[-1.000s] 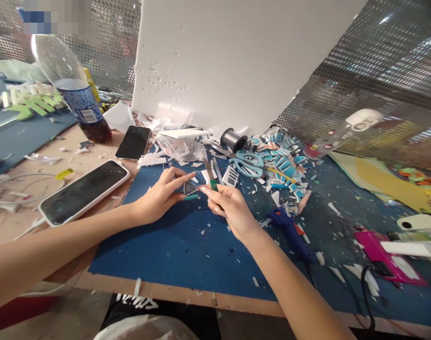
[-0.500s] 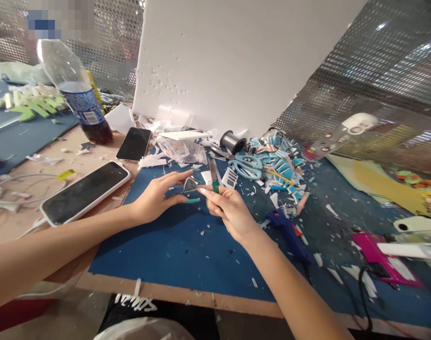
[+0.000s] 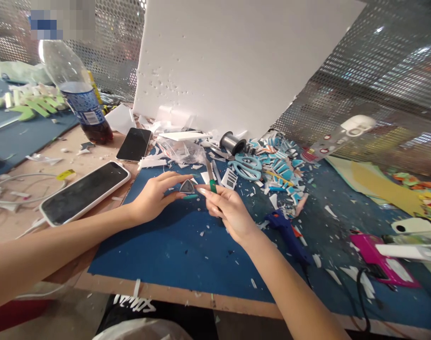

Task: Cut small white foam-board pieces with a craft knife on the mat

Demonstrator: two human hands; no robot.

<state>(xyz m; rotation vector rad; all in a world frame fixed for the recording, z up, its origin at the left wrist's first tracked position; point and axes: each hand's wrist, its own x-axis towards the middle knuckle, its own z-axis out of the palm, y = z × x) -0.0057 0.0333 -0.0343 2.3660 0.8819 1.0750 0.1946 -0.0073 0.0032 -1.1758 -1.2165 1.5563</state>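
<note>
My left hand [image 3: 153, 198] has thumb and fingers with teal nails closed around the edges of a small dark grey triangular piece with a pale rim [image 3: 187, 187]. My right hand [image 3: 231, 208] is closed on a green-handled knife [image 3: 213, 185], whose metal blade points up and away from me. The right thumb and index fingertips come right up to the triangle's right corner. Both hands are just above the blue mat [image 3: 147, 255]. Beyond them lie white scraps, a printed card [image 3: 230, 179] and light-blue scissors [image 3: 249, 167].
A blue glue gun [image 3: 288, 233] lies right of my right arm, near a magenta device [image 3: 385, 259]. Cut blue-and-white scraps [image 3: 282, 163] and a wire spool [image 3: 232, 142] are behind. Two phones [image 3: 86, 193] and a cola bottle [image 3: 84, 111] stand left. A white foam board [image 3: 229, 61] rises behind.
My left thumb and fingers have closed in on the triangular piece, which has shifted slightly left and turned flatter to view. The knife in my right hand has tipped slightly left.
</note>
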